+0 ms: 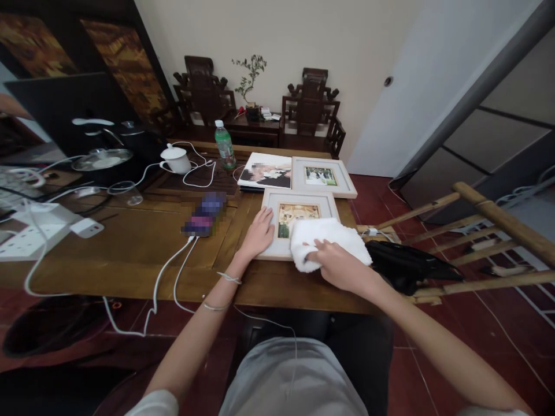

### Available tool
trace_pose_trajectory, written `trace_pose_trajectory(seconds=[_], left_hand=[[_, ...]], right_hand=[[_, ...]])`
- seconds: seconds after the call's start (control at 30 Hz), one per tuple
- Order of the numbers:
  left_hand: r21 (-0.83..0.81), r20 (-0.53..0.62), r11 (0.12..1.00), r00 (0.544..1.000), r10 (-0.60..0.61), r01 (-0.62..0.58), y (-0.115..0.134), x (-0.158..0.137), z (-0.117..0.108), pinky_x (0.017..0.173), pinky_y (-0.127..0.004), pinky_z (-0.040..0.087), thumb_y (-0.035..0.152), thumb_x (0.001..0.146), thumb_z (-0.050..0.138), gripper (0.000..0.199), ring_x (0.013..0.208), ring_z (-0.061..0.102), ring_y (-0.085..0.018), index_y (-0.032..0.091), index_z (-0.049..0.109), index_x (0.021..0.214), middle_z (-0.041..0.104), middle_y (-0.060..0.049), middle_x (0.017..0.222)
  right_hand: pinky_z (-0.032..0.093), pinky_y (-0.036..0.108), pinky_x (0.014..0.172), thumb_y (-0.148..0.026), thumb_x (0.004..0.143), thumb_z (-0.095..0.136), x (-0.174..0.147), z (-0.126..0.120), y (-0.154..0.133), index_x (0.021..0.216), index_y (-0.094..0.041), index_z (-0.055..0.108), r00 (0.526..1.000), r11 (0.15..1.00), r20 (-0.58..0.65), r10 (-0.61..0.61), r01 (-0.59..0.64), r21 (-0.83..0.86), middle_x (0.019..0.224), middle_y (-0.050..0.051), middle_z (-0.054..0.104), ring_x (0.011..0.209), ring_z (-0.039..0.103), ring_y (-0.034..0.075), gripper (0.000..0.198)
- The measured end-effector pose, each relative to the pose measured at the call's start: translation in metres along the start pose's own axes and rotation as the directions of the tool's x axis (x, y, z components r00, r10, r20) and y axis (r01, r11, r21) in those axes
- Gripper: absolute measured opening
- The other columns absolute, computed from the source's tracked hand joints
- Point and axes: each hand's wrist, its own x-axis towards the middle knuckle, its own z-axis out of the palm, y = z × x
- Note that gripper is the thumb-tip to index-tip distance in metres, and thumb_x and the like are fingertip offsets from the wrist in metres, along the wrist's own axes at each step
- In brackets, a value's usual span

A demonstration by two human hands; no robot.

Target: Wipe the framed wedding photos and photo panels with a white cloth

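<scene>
A picture frame with a pale border lies flat near the front edge of the wooden table. My left hand rests on its left side, fingers laid flat along the border. A white fluffy cloth covers the frame's lower right part and hides some of the photo inside. My right hand is closed on this cloth, pressing it against the frame. Just behind lie a second picture frame and a stack topped by a photo print.
A phone on a white cable lies left of my left hand. Farther back stand a green-labelled bottle and a white lidded cup. A power strip and tangled cables are at far left; a bamboo rack stands at right.
</scene>
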Motion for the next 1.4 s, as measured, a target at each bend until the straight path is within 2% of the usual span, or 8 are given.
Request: trace_pose_trajectory(seconds=[0.1, 0.2, 0.5, 0.67, 0.83, 1.03, 1.2, 1.4], left_hand=[[0.052, 0.03, 0.999, 0.999, 0.011, -0.013, 0.003, -0.001, -0.003, 0.117, -0.044, 0.024, 0.024, 0.093, 0.032, 0.048, 0.14, 0.026, -0.026, 0.003, 0.046, 0.133, 0.044, -0.017, 0.143], [0.075, 0.043, 0.996, 0.998, 0.04, -0.043, 0.003, -0.001, -0.004, 0.116, -0.044, 0.024, 0.025, 0.094, 0.029, 0.048, 0.141, 0.026, -0.026, 0.001, 0.043, 0.134, 0.042, -0.019, 0.144], [0.048, 0.001, 0.994, 0.995, 0.101, -0.101, -0.005, -0.001, -0.003, 0.115, -0.047, 0.027, 0.023, 0.094, 0.03, 0.045, 0.138, 0.031, -0.026, 0.008, 0.045, 0.134, 0.045, -0.016, 0.142], [0.021, -0.006, 0.996, 0.996, 0.085, -0.085, -0.005, 0.0, -0.002, 0.115, -0.048, 0.027, 0.023, 0.093, 0.032, 0.045, 0.138, 0.033, -0.027, 0.008, 0.045, 0.133, 0.045, -0.017, 0.141], [0.036, -0.01, 0.997, 0.997, 0.075, -0.074, 0.0, 0.0, -0.001, 0.115, -0.048, 0.027, 0.022, 0.093, 0.03, 0.045, 0.138, 0.032, -0.027, 0.006, 0.046, 0.132, 0.045, -0.018, 0.141], [0.021, -0.027, 0.997, 0.997, 0.07, -0.07, 0.001, 0.0, 0.0, 0.115, -0.047, 0.027, 0.019, 0.093, 0.03, 0.044, 0.137, 0.033, -0.027, 0.005, 0.048, 0.131, 0.046, -0.019, 0.14], [0.006, -0.023, 0.997, 0.997, 0.074, -0.074, -0.002, 0.0, 0.0, 0.115, -0.048, 0.027, 0.016, 0.091, 0.032, 0.045, 0.138, 0.032, -0.027, 0.008, 0.047, 0.132, 0.047, -0.017, 0.14], [-0.002, -0.018, 0.995, 0.995, 0.1, -0.1, -0.005, 0.0, 0.0, 0.114, -0.05, 0.029, 0.012, 0.088, 0.035, 0.048, 0.138, 0.032, -0.026, 0.012, 0.046, 0.134, 0.049, -0.014, 0.139]], right_hand=[[0.04, 0.043, 0.099, 0.006, 0.064, 0.042, 0.008, 0.009, -0.003, 0.102, -0.015, 0.068, 0.996, 0.997, -0.062, -0.062, 0.065, 0.036, 0.132, 0.013, 0.056, 0.12, 0.05, 0.028, 0.051], [0.032, 0.048, 0.107, 0.007, 0.063, 0.044, 0.03, 0.028, 0.015, 0.106, -0.014, 0.067, 0.991, 0.998, -0.121, -0.052, 0.054, 0.012, 0.142, 0.012, 0.047, 0.134, 0.036, 0.029, 0.053], [0.018, 0.057, 0.111, 0.003, 0.074, 0.044, 0.101, 0.039, 0.104, 0.114, -0.012, 0.065, 0.929, 0.952, -0.321, 0.187, -0.251, -0.173, 0.151, 0.011, 0.033, 0.141, 0.018, 0.037, 0.048], [0.019, 0.062, 0.107, 0.0, 0.076, 0.045, 0.099, 0.042, 0.089, 0.116, -0.013, 0.064, 0.954, 0.949, -0.236, 0.186, -0.237, -0.21, 0.149, 0.013, 0.036, 0.137, 0.023, 0.041, 0.046], [0.029, 0.052, 0.103, 0.001, 0.071, 0.044, 0.051, 0.025, 0.044, 0.113, -0.014, 0.066, 0.994, 0.989, -0.085, 0.063, -0.073, -0.127, 0.14, 0.013, 0.049, 0.126, 0.039, 0.035, 0.049], [0.041, 0.038, 0.092, 0.005, 0.067, 0.041, 0.011, -0.001, 0.002, 0.103, -0.018, 0.068, 0.997, 0.998, 0.055, -0.047, 0.045, 0.038, 0.116, 0.013, 0.065, 0.11, 0.056, 0.026, 0.051], [0.031, 0.05, 0.107, 0.004, 0.067, 0.043, 0.039, 0.022, 0.005, 0.112, -0.018, 0.066, 0.996, 0.997, -0.049, -0.073, 0.072, -0.009, 0.144, 0.007, 0.046, 0.134, 0.035, 0.032, 0.055], [0.023, 0.054, 0.111, 0.004, 0.071, 0.043, 0.103, 0.038, 0.062, 0.113, -0.016, 0.066, 0.973, 0.987, -0.229, 0.042, -0.076, -0.144, 0.148, 0.007, 0.04, 0.14, 0.023, 0.032, 0.051]])
